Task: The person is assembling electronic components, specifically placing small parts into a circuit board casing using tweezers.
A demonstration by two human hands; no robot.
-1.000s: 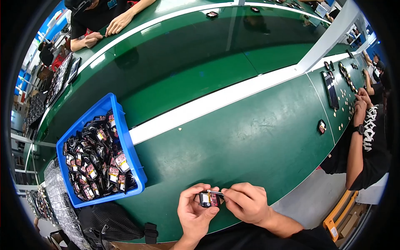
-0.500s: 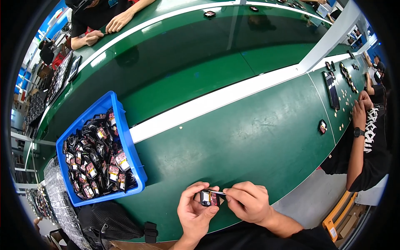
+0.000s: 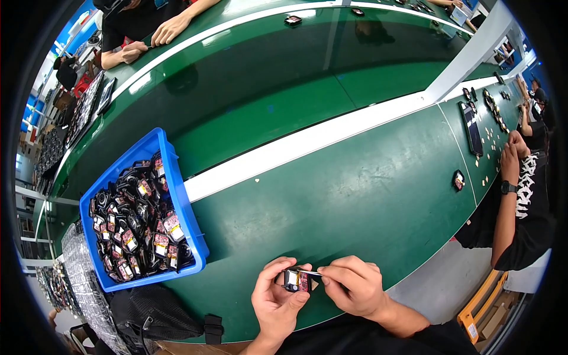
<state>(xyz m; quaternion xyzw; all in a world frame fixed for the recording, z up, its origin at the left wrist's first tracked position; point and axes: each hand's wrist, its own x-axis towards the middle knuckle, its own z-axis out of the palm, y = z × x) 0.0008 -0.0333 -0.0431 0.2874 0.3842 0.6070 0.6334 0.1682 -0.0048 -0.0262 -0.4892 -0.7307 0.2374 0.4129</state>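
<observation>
- The left hand (image 3: 277, 302) pinches a small black module (image 3: 296, 280) with a red and white label; its grip is clamped on the part from below and behind, just above the near edge of the green worktop (image 3: 355, 195).
- The right hand (image 3: 354, 288) meets it from 3 o'clock, thumb and forefinger pressed together on a thin pale strip (image 3: 312, 273) that runs onto the module's top.
- Judged from this, the step in hand is working that strip on the module, peeling or seating it; which one cannot be told.
- The next move calls for a steady left hold and a fine, even pull or press along the strip.
- A blue bin (image 3: 177, 195) heaped with like modules stands at 10 o'clock of the hands, well apart.
- One loose dark part (image 3: 458, 180) lies at 2 o'clock, near a co-worker's forearm (image 3: 503, 219).
</observation>
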